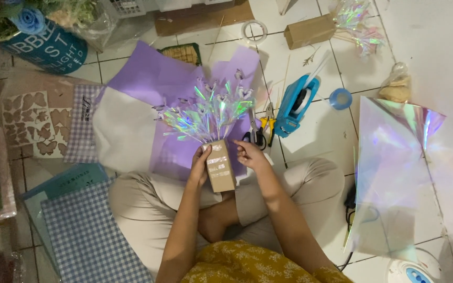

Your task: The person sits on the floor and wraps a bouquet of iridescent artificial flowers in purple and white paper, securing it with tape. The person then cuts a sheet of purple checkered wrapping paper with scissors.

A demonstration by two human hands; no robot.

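Head view shows the left hand (pixel 200 166) and right hand (pixel 248 154) clasping a small brown box (pixel 220 166) over the lap, iridescent butterfly picks (pixel 205 112) fanning out, mid-arranging; steadying it seems needed

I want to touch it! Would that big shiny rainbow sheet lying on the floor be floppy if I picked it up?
Probably floppy: the iridescent sheet looks thin and see-through, with its top corner already folded over. It likely weighs very little, so it could slide on the smooth floor tiles and crinkle easily.
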